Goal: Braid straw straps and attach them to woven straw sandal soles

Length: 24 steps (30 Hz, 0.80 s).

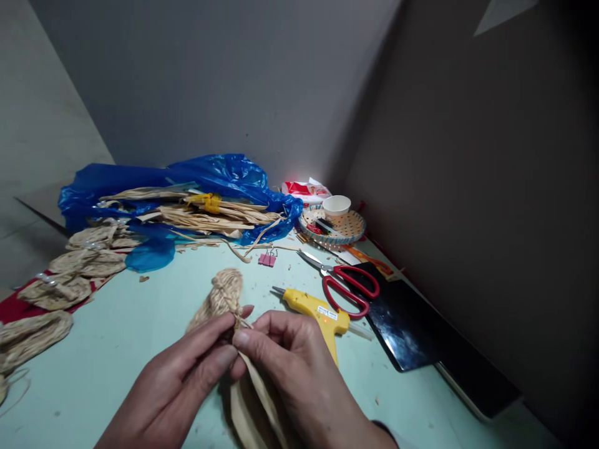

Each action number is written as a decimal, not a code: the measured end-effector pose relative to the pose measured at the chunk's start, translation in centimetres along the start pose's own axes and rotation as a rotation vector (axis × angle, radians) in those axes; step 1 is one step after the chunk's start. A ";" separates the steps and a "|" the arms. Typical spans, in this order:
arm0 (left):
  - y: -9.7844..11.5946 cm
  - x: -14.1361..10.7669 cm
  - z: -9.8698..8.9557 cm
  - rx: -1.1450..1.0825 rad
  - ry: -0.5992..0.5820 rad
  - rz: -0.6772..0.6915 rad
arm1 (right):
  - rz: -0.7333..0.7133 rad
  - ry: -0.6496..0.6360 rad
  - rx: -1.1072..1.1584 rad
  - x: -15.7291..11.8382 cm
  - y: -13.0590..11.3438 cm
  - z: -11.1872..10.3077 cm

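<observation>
Centrally, lower frame: braided straw piece (228, 293) pinched by left hand (187, 368) and right hand (299, 368), seemingly steadying its join, loose strips (255, 386) hanging below. Right of it, glue gun (311, 304), scissors (349, 284), likely kept within reach.

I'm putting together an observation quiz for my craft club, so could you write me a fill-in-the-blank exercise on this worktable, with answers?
Besides the left hand, the ____ hand also holds the braided piece. The glue gun is mainly ____ in colour. The scissors have ____ handles. The plastic bag around the dried strips is ____.

Missing words: right; yellow; red; blue.
</observation>
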<state>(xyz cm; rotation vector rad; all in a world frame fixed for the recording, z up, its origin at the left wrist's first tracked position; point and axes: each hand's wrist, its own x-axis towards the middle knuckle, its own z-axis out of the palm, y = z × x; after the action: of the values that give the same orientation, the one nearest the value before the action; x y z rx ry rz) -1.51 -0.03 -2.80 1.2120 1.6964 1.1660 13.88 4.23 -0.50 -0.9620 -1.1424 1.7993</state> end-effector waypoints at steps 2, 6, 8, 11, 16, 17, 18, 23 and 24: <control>0.5 0.3 0.0 -0.155 -0.069 -0.129 | -0.015 -0.047 -0.063 0.1 0.0 -0.1; 1.3 1.3 -0.8 -0.165 -0.197 -0.127 | -0.075 -0.111 -0.185 0.2 0.1 -0.3; 1.4 1.7 -1.2 -0.062 -0.304 -0.050 | -0.089 -0.137 -0.237 0.2 0.1 -0.5; 1.1 1.7 -1.4 -0.083 -0.343 -0.116 | -0.170 -0.182 -0.395 -0.2 -0.2 -0.7; 0.9 1.3 -1.3 -0.043 -0.117 -0.163 | -0.283 -0.041 -0.793 -1.0 -0.9 -1.1; 0.9 1.4 -1.3 0.001 -0.108 -0.097 | -0.284 -0.003 -0.853 -1.1 -1.0 -1.1; 0.9 1.5 -1.3 0.035 -0.115 -0.040 | -0.288 0.030 -0.900 -1.1 -0.9 -1.1; 1.2 1.6 -1.3 0.025 -0.067 -0.015 | -0.635 0.088 -1.065 -1.2 0.8 -1.0; 1.3 1.5 -1.2 0.005 -0.050 -0.035 | -0.770 0.087 -1.121 -1.2 1.4 -1.0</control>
<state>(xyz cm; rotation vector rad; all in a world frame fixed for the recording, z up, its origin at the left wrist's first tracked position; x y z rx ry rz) -2.65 1.28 -1.24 1.1999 1.6780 1.1025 14.95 3.05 -1.85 -0.9337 -2.1351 0.4160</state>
